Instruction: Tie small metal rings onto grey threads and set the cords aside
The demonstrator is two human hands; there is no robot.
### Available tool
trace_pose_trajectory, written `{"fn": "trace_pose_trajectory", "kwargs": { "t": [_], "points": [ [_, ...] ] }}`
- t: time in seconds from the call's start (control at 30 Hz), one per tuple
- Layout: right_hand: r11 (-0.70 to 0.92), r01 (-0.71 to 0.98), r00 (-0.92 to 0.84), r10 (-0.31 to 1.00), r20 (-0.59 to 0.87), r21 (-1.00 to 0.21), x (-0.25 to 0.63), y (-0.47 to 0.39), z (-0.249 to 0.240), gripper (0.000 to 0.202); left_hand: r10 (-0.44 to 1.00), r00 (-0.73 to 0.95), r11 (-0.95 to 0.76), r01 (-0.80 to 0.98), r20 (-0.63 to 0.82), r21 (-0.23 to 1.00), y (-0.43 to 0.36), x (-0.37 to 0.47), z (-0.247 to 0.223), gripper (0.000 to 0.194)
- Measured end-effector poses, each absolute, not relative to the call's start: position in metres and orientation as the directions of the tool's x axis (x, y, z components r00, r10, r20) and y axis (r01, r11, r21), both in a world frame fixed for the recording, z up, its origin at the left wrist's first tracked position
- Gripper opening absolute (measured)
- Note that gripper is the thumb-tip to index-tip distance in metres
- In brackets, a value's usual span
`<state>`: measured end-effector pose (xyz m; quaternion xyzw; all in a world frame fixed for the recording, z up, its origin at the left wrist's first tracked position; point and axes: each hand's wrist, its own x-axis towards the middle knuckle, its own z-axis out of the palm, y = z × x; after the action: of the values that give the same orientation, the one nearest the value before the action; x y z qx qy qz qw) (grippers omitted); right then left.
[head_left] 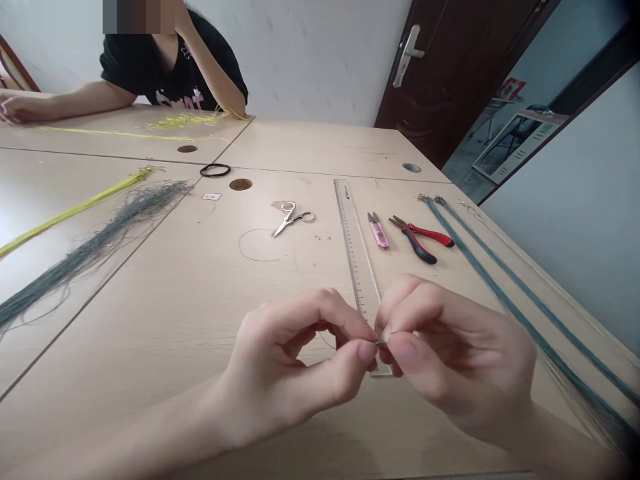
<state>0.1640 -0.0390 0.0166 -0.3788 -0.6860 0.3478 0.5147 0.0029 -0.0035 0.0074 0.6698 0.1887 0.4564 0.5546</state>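
Both hands meet above the near end of a clear ruler [356,253]. My left hand [305,360] pinches a thin dark thread [379,343] between thumb and forefinger. My right hand [450,353] pinches the same thread close beside it, fingertips almost touching. A fine loose strand hangs below my left fingers. Beyond the hands lie small silver scissors [291,219], pink thread snips [379,233] and red-and-black pliers [423,239].
On the left are a grey-blue thread bundle [95,243] and a yellow one [75,208]. Teal bundles [480,270] run along the right edge. A black ring [215,171] lies by a table hole [241,185]. Across the table sits a person [210,60] in black.
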Motion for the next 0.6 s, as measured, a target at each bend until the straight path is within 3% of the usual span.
{"fn": "trace_pose_trajectory", "kwargs": {
  "t": [0.6],
  "points": [
    [0.503,0.185,-0.196,0.861,0.470,-0.844,0.1650,-0.0393,0.0172,0.013,0.758,0.510,-0.324,-0.246,0.407,0.913,-0.0033,0.0036,0.0070,0.017]
  ]
}}
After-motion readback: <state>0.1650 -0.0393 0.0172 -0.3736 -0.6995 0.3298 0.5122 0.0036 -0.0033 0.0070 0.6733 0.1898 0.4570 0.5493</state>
